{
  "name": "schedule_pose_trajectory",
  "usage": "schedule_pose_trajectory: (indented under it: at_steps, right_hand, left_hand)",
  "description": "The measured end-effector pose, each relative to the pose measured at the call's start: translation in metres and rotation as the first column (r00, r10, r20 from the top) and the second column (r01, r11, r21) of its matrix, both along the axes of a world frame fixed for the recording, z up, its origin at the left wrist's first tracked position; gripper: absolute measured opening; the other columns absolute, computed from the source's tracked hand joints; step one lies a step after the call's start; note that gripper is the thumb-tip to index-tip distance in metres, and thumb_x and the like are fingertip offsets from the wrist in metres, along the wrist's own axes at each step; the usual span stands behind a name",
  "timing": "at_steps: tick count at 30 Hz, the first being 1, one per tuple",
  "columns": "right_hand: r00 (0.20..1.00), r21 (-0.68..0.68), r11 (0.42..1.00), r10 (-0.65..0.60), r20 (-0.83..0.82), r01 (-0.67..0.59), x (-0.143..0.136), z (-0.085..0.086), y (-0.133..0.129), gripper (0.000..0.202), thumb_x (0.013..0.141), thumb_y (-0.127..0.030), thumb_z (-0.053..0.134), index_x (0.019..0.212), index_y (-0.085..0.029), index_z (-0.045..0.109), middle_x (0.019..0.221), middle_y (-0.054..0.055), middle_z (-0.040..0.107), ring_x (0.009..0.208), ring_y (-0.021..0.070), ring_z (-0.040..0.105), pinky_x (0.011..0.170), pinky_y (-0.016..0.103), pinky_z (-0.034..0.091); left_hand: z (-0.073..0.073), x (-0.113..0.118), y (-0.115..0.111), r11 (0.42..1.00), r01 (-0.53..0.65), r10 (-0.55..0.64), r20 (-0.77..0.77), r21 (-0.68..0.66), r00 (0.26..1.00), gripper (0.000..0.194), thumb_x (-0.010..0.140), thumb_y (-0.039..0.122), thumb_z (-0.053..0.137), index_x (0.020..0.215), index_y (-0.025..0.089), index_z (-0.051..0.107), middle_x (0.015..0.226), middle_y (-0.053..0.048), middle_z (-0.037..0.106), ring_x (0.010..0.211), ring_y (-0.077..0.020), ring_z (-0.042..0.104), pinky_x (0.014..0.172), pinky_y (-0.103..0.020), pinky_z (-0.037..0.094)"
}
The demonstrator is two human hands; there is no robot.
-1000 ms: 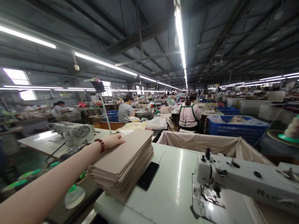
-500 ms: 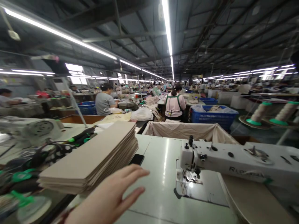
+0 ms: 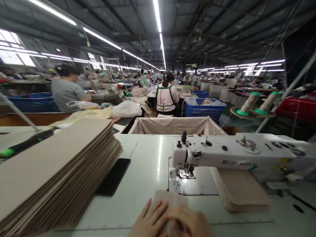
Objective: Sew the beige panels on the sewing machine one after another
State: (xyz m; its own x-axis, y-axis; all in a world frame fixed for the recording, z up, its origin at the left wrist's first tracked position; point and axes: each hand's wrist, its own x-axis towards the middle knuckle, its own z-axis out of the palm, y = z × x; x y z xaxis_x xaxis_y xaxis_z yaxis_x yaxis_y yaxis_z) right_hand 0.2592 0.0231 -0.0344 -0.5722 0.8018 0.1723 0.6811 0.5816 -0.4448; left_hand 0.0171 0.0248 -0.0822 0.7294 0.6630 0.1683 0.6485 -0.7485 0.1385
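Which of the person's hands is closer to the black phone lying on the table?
Left. The left hand lies just right of and below the black phone; the right hand rests farther right, beside it on the tan piece.

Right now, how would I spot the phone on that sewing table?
Start at the white sewing machine on the pale table, then look left to the tall stack of tan boards. The phone lies flat against the stack's right side, the only black, glossy slab among tan pieces.
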Motion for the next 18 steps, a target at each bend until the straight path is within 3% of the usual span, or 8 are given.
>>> schedule_pose_trajectory:
  at_steps: [2,5,11,18]
  right_hand:
    - [0.999,-0.031,0.999,-0.04,0.024,0.04,0.005,-0.013,0.03,0.056,0.087,-0.01,0.053,0.138,-0.029,0.043,0.141,0.005,0.05,0.115,0.0232,0.057,0.095,0.041,0.049]
    - [0.981,-0.043,0.988,-0.143,0.127,0.15,0.013,-0.029,0.055,0.074,0.076,-0.001,0.046,0.141,-0.036,0.038,0.147,-0.003,0.043,0.112,0.0207,0.06,0.092,0.036,0.051]
    - [0.957,0.021,0.971,-0.239,0.166,0.239,0.021,-0.046,0.052,0.07,0.078,-0.003,0.044,0.141,-0.032,0.039,0.146,-0.003,0.044,0.112,0.0192,0.06,0.09,0.034,0.051]
    - [0.955,0.036,0.974,-0.227,0.189,0.225,0.019,-0.042,0.051,0.073,0.079,-0.003,0.047,0.144,-0.035,0.034,0.146,-0.003,0.045,0.108,0.019,0.061,0.088,0.033,0.05]
  left_hand:
    - [0.008,-0.021,-0.001,0.992,-0.122,0.123,-0.037,0.028,0.992,0.067,0.097,0.037,0.051,0.153,0.03,0.015,0.153,-0.002,0.031,0.136,-0.0273,0.039,0.113,-0.049,0.032]
    - [0.019,-0.031,0.006,0.973,-0.233,0.233,-0.045,0.004,0.972,0.072,0.094,0.043,0.055,0.153,0.029,0.015,0.155,-0.004,0.027,0.139,-0.0305,0.032,0.112,-0.054,0.03]
    - [0.024,-0.006,0.038,0.962,-0.25,0.251,-0.01,-0.108,0.968,0.075,0.091,0.043,0.059,0.152,0.031,0.017,0.156,-0.003,0.025,0.142,-0.0311,0.023,0.115,-0.058,0.021]
    - [0.022,0.006,0.048,0.954,-0.263,0.27,0.036,-0.144,0.962,0.074,0.091,0.043,0.059,0.152,0.03,0.02,0.156,-0.005,0.026,0.142,-0.0319,0.023,0.115,-0.058,0.02]
